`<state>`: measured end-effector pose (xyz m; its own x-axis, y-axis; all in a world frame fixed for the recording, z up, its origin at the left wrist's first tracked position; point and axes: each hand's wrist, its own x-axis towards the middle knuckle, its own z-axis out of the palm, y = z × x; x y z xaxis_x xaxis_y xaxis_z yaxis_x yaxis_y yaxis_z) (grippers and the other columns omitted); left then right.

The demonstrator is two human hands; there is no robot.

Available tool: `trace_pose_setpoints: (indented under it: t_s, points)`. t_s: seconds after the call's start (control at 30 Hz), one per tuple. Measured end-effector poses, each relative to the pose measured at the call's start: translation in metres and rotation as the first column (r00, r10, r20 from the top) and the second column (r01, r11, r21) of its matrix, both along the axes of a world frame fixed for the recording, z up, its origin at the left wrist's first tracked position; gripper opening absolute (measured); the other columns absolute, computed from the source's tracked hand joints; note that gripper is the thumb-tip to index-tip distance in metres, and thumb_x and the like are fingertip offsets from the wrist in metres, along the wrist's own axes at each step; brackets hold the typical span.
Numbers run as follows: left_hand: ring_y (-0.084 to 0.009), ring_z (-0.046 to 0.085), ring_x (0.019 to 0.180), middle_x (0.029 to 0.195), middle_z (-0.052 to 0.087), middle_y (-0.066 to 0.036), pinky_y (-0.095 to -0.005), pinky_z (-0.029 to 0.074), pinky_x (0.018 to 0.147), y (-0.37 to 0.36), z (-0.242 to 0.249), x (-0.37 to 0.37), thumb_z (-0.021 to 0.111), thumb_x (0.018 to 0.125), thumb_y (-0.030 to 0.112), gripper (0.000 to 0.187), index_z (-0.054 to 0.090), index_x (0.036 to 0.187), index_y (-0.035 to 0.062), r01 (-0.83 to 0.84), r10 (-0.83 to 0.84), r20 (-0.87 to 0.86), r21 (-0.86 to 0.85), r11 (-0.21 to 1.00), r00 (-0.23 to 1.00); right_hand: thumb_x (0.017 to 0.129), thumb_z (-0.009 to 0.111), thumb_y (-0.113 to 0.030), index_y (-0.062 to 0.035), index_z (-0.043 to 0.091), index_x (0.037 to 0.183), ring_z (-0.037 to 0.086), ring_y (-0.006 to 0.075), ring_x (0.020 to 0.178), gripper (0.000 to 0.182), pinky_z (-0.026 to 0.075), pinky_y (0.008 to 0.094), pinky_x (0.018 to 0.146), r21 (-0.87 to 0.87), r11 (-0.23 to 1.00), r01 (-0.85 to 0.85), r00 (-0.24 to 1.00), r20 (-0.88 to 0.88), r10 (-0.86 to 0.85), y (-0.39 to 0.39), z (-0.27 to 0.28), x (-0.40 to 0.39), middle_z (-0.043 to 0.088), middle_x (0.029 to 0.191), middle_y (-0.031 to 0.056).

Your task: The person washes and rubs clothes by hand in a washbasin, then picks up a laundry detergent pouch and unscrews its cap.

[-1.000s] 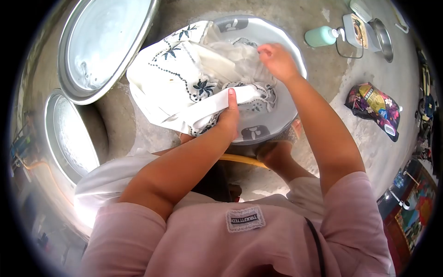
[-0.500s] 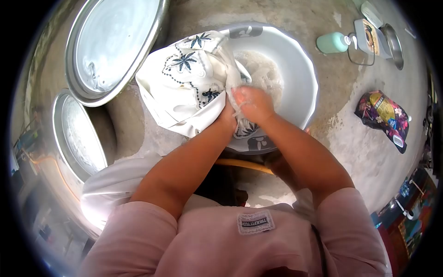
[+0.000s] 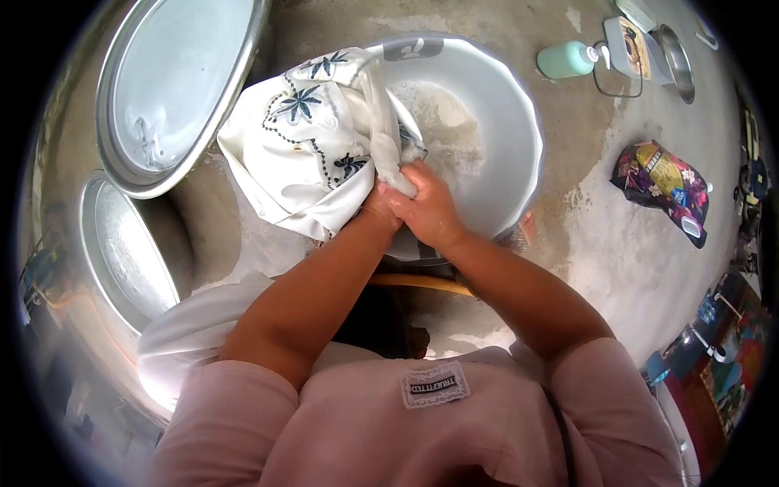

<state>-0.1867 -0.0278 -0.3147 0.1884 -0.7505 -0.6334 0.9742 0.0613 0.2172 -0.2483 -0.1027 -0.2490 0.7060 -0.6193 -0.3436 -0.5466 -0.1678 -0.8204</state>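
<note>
Holding a twisted, wet-looking end of white embroidered cloth (image 3: pixel 280 166) between both hands, near centre of frame. Right hand (image 3: pixel 432 209) closed on the twist; left hand (image 3: pixel 380 213) tucked against it, closed on the same end, fingers partly hidden.

Found the bulk of the cloth bunched at left of centre, over the left side of the grey basin (image 3: pixel 519 142) and out past its rim. Cannot tell whether touching the floor (image 3: pixel 568 300) underneath.

Main risk, by judgement: slipping off to the left, from so much weight outside the rim and so little held. Could pick up grit if dropped there. Next: straining stitches or seams at the dark embroidery, from twisting too hard in one spot. Also possible: splashing cloudy water (image 3: pixel 446 134) over the rim, or tipping the basin, from a sharp pull leftward.

Note also, upper left, a wide metal pan (image 3: pixel 150 189) close beside the bundle; easy to knock or wet if swung wide. Green bottle (image 3: pixel 564 60), upper right, well apart; little concern.
</note>
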Motion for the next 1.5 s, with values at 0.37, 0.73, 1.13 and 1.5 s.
trace_pose_setpoints:
  t_s: [0.37,0.73,1.13,1.5]
  points:
    - [-0.0271,0.014,0.138,0.150,0.019,-0.011,-0.0446,0.028,0.107,-0.010,0.039,0.000,0.040,0.072,0.082,0.105,0.012,0.146,0.0124,0.319,-0.403,0.036,0.550,0.772,0.914,0.082,0.058,-0.041,-0.0083,0.058,0.115,0.049,0.0325,0.109,0.046,0.038,0.0426,0.094,-0.456,0.886,0.081,0.981,-0.119,-0.151,-0.073,-0.094,0.005,0.052,0.121,0.0115]
    - [-0.0233,0.047,0.119,0.134,0.045,-0.005,-0.0384,0.041,0.097,-0.011,0.008,0.001,0.047,0.087,0.057,0.065,0.036,0.136,0.0153,0.191,-0.180,-0.081,0.159,0.969,0.980,0.086,0.051,-0.044,-0.0060,0.055,0.116,0.059,0.0357,0.096,0.049,0.044,0.0417,0.087,-0.177,0.977,-0.116,0.890,-0.456,0.023,-0.059,-0.023,0.016,0.062,0.104,0.0174]
    - [-0.0241,0.043,0.121,0.133,0.044,-0.006,-0.0394,0.037,0.099,-0.009,0.007,0.008,0.037,0.088,0.064,0.065,0.038,0.132,0.0167,0.148,-0.147,-0.025,0.229,0.962,0.989,0.083,0.051,-0.034,-0.0071,0.066,0.097,0.053,0.0326,0.105,0.034,0.043,0.0394,0.089,0.157,0.988,0.008,0.986,0.164,-0.034,-0.017,-0.056,-0.004,0.057,0.105,0.0196]
    - [-0.0252,0.040,0.126,0.137,0.043,-0.008,-0.0396,0.032,0.104,-0.006,0.027,0.005,0.043,0.088,0.060,0.068,0.036,0.137,0.0132,0.210,-0.322,0.154,0.492,0.845,0.934,0.085,0.049,-0.043,-0.0109,0.056,0.116,0.053,0.0334,0.108,0.045,0.037,0.0414,0.096,-0.488,0.857,-0.164,0.913,-0.404,-0.055,-0.111,-0.046,0.026,0.059,0.109,0.0145]
